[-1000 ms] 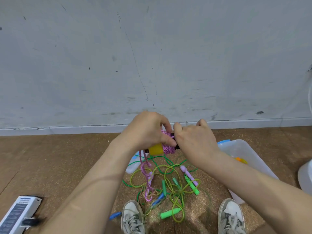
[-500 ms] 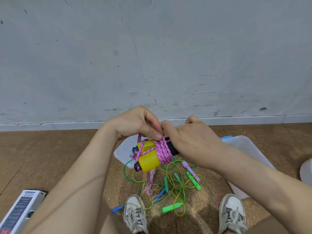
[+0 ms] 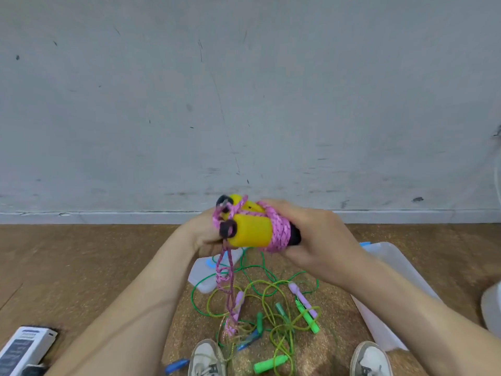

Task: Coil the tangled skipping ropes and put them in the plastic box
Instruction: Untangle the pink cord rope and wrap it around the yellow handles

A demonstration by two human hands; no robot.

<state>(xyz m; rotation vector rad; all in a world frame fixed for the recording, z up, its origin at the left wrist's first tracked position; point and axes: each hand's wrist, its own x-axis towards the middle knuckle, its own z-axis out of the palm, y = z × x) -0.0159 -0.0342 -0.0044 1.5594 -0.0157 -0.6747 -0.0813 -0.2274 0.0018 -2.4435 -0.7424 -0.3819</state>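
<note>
Your right hand (image 3: 317, 240) has its fingers curled round the black ends of the two yellow handles (image 3: 250, 232), so that's a proper grip. It sits right beside the pink rope (image 3: 278, 234), which is wound round both handles in a thick band. The bundle's up in the air in front of the wall (image 3: 244, 104), lying roughly sideways with its black caps pointing to 9 o'clock.

Your left hand (image 3: 199, 236) is right against that cap end. The handles cover its fingers though, so I can't tell if it's gripping anything or just touching. A loose tail of the pink rope drops from the cap end straight down to 6 o'clock and runs into the tangle (image 3: 271, 302) on the floor (image 3: 81, 267).

The tangle's at 6 o'clock from your hands, just ahead of your shoes (image 3: 207, 359). It's green and yellow-green cords looped over each other, with purple, green and blue grips mixed in.

The box (image 3: 393, 270) is on the floor at 4 o'clock from the hands, just beside the tangle and partly behind your right forearm. What looks like a lid (image 3: 202, 278) lies at 7 o'clock below the bundle, touching the tangle's far edge. A white device (image 3: 24, 346) sits well apart at 8 o'clock, down in the corner.
</note>
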